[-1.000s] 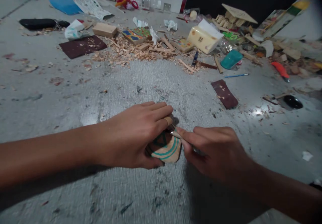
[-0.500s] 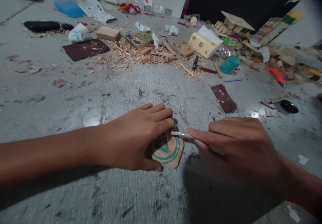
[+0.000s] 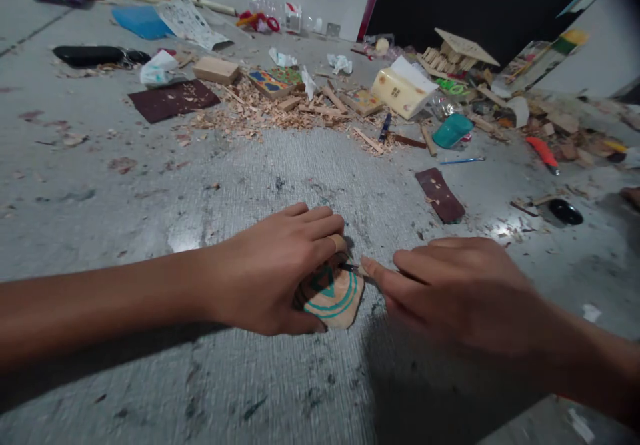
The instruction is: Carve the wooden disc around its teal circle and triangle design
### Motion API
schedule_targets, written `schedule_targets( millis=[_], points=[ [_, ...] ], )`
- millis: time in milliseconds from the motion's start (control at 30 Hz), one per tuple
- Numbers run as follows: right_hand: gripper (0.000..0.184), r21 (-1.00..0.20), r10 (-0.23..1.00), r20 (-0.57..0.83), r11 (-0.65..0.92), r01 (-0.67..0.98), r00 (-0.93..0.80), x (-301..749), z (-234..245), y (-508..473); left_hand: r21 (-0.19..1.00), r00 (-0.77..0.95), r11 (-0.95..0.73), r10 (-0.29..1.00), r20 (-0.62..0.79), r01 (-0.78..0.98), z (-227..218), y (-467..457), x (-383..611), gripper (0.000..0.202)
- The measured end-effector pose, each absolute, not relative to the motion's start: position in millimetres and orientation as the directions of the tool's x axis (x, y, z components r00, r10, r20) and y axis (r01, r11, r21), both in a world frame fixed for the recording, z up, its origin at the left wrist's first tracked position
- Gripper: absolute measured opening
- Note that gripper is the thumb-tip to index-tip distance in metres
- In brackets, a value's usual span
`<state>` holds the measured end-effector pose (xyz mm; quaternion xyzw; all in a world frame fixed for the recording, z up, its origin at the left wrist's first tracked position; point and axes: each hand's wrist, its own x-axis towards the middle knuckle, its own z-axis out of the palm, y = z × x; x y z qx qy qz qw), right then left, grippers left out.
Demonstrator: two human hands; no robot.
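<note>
A small flat piece of wood (image 3: pixel 335 295) with teal curved lines and a teal triangle painted on it lies on the grey floor. My left hand (image 3: pixel 270 271) presses down on its left part, fingers curled over it, a plaster on one fingertip. My right hand (image 3: pixel 450 291) is closed in a pinch on a thin brush (image 3: pixel 350 268), whose tip touches the wood near the triangle. Most of the brush is hidden in the hand.
Wood shavings (image 3: pixel 260 111) are heaped farther off, with dark sandpaper sheets (image 3: pixel 173 98) (image 3: pixel 440 195), wooden blocks (image 3: pixel 216 69), a small cream model house (image 3: pixel 403 88), a teal lid (image 3: pixel 453 130), an orange-handled tool (image 3: pixel 543 153) and a black dish (image 3: pixel 565 211).
My right hand had drawn back to the right with the brush lifted off; now it has moved left again and the tip is on the wood. My left hand stayed.
</note>
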<state>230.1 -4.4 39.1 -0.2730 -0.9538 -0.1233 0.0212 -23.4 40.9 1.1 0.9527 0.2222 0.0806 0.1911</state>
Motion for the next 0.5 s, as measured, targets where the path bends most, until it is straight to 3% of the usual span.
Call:
schedule_targets(
  millis=[133, 300, 400, 500],
  points=[
    [0.032, 0.259, 0.462, 0.101, 0.843, 0.472, -0.881, 231.8, 32.2, -0.1, 0.413, 0.902, -0.844, 0.418, 0.105, 0.343, -2.3, 42.8, -22.4, 0.055],
    [0.030, 0.103, 0.592, 0.285, 0.763, 0.638, -0.754, 233.5, 5.3, -14.1, 0.412, 0.907, -0.849, 0.408, 0.108, 0.332, -2.7, 44.5, -21.3, 0.054],
    [0.030, 0.151, 0.672, 0.312, 0.663, 0.733, -0.672, 228.5, -8.6, -29.0, 0.411, 0.907, -0.849, 0.407, 0.106, 0.333, -1.1, 43.8, -21.4, 0.054],
    [0.029, 0.191, 0.615, 0.352, 0.691, 0.698, -0.705, 222.1, -16.9, -29.3, 0.401, 0.911, -0.851, 0.402, 0.085, 0.339, -0.1, 42.9, -22.8, 0.054]
  ],
)
